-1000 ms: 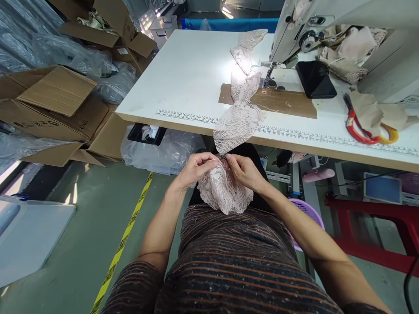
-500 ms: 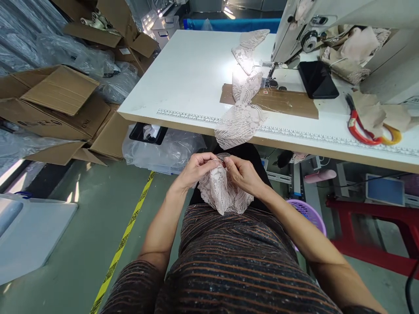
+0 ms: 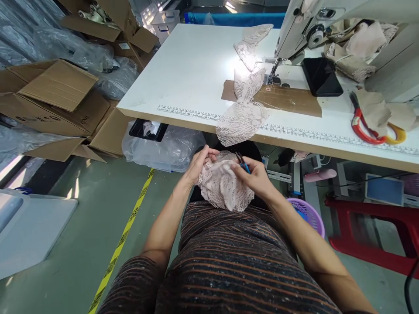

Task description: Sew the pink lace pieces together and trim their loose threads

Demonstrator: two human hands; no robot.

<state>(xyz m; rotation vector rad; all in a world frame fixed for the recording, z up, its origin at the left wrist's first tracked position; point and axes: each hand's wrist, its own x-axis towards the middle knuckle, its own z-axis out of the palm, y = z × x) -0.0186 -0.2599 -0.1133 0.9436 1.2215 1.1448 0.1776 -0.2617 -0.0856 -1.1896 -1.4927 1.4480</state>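
A bunched piece of pale pink lace (image 3: 225,185) rests on my lap below the table edge. My left hand (image 3: 198,165) holds the lace at its left side, fingertips pointing up and inward. Thread snips (image 3: 242,162) with dark blades and a blue handle are in my right hand (image 3: 257,178), their tips pointing up and left. The thumb of that hand also presses on the lace. A chain of more lace pieces (image 3: 242,122) runs across the table and hangs slightly over its front edge.
The sewing machine (image 3: 273,72) stands over the white table (image 3: 190,65). A black phone (image 3: 321,77), red-and-yellow scissors (image 3: 369,131) and fabric scraps lie to the right. Cardboard boxes (image 3: 59,102) are at the left. A purple basket (image 3: 312,213) and red stool (image 3: 340,226) stand on the floor.
My hands, close together at the lace's top edge before, have moved apart. The snips now show in my right hand. My left fingers have straightened, and the lace is spread wider.
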